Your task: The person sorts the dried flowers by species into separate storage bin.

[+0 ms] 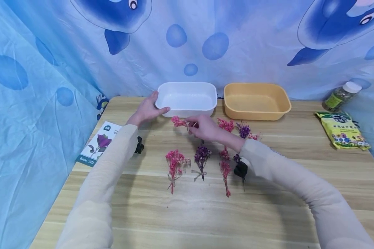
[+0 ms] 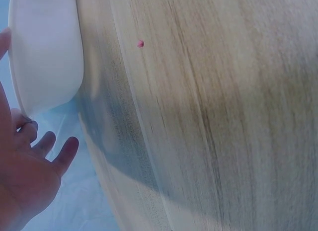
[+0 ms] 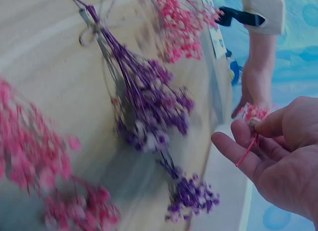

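Note:
My left hand [image 1: 148, 109] grips the left end of a white plastic basin [image 1: 187, 113], thumb along its front and fingers at the side rim. In the left wrist view, some fingers of that hand [image 2: 35, 176] spread away from the basin wall [image 2: 47, 47]. In front of the basin, my right hand [image 1: 204, 128] pinches a small bunch of pink dried flowers [image 1: 178, 121] by its stems between thumb and fingers; its blossoms point left. On the table below lie a pink bunch [image 1: 175, 162], a purple bunch [image 1: 202, 155] and another pink bunch [image 1: 225, 169], tied with twine where visible.
A yellow-orange basin [image 1: 257, 116] stands right of the white one. More bunches, including a purple one [image 1: 243, 129], lie partly under my right forearm. A yellow packet [image 1: 343, 131] and a white-capped jar [image 1: 339, 97] are at the right; a flower-printed card [image 1: 99, 141] lies at the left.

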A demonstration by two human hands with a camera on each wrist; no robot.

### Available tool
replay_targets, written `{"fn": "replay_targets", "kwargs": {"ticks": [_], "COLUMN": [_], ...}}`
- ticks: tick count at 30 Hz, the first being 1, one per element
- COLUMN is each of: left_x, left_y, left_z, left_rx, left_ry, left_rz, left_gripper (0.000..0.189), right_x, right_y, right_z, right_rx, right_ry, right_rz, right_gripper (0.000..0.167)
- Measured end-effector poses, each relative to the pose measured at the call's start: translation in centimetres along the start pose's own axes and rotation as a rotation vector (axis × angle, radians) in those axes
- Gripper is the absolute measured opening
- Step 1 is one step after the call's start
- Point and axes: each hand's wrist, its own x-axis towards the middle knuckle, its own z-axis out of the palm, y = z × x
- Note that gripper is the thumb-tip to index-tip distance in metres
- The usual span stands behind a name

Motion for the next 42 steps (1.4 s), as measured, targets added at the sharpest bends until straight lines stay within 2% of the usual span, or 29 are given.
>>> {"fn": "replay_targets", "kwargs": {"ticks": [4, 12, 18, 33, 37, 42], "left_x": [-0.1, -0.2, -0.3, -0.2, -0.2, -0.3], "left_y": [0.0, 0.3, 0.2, 0.1, 0.1, 0.2], "left_z": [0.0, -0.1, -0.1, 0.2, 0.2, 0.2], "left_rx": [-0.003, 0.016, 0.015, 0.004, 0.014, 0.012], "left_ry": [0.006, 0.003, 0.003, 0.013, 0.016, 0.02], "left_rz": [0.01, 0.0, 0.004, -0.005, -0.008, -0.014], "left_gripper": [0.106, 0.106, 0.106, 0.105, 0.105, 0.104], "right_x": [-0.1, 0.4, 1.5, 5.7, 6.7, 7.8], "right_y": [0.1, 0.3, 0.9, 2.2, 2.5, 2.8], "right_z": [-1.4, -4.2, -5.2, -6.0, -5.7, -5.1], "right_rx": [0.073, 0.062, 0.05, 0.031, 0.002, -0.014], "right_ry": [-0.014, 0.006, 0.051, 0.152, 0.142, 0.084], "right_rz": [0.032, 0.064, 0.064, 0.109, 0.125, 0.178], "right_gripper": [0.042, 0.041, 0.036, 0.032, 0.032, 0.029]}}
